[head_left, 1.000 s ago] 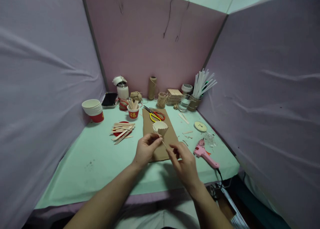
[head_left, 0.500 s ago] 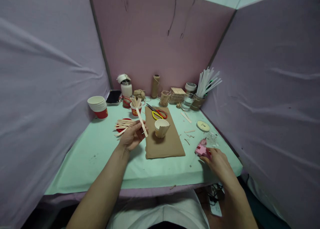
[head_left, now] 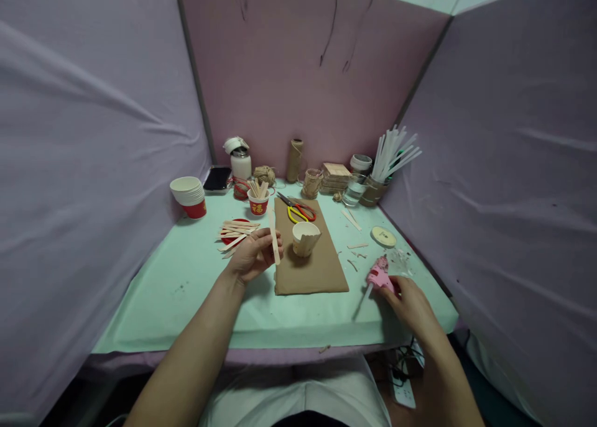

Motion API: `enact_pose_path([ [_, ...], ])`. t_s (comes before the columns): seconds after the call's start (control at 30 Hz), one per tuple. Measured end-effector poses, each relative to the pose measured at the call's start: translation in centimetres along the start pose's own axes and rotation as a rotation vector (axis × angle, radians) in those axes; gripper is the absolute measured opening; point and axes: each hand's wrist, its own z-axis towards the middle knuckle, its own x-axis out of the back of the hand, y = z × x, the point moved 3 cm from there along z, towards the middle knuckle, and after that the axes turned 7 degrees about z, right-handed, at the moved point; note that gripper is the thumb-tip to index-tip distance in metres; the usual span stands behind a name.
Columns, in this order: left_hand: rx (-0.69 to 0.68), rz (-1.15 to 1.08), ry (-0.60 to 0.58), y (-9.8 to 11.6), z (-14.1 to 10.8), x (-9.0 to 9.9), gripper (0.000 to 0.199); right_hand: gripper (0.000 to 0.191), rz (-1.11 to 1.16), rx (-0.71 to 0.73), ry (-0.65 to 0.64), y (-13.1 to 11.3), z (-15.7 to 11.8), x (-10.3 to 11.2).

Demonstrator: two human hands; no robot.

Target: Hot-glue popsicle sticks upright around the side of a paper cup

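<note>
A flat wooden craft stick is pinched in my left hand, held above the left edge of a brown cardboard sheet. On that sheet stands a paper cup with craft sticks fixed along its right front side. Behind the cup lie scissors with red and yellow handles. My right hand grips a pink hot glue gun by its handle, low over the table's right side. A translucent glue stick pokes out of the gun toward me.
A red dish of craft sticks and a red cup of sticks are at left, near stacked paper cups. Glue sticks, a glass of water and twine line the back. A round lid lies right.
The glue gun has turned in my right hand, so its glue stick now shows. The craft stick in my left hand is more upright. The whole view has shifted slightly.
</note>
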Motion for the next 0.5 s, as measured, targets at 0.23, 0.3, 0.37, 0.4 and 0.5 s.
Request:
enact_pose_path([
  [0.23,0.056,0.034,-0.018,-0.9,0.1,-0.1,0.031,0.044,0.711,0.036,-0.082,-6.2,-3.2,2.6],
  [0.3,0.082,0.036,-0.037,-1.1,0.0,-0.3,0.032,0.045,0.863,0.036,-0.054,-8.0,-4.4,2.4],
  [0.37,0.119,0.049,-0.045,-1.4,-0.1,-0.5,0.033,0.047,0.977,0.058,-0.048,-9.7,-5.4,1.7],
  [0.4,0.138,0.059,-0.047,-1.5,-0.1,-0.6,0.034,0.047,1.009,0.077,-0.059,-10.4,-5.9,1.3],
  [0.5,0.176,0.091,-0.067,-1.7,-0.3,-1.0,0.035,0.044,1.026,0.131,-0.067,-11.8,-6.8,0.4],
])
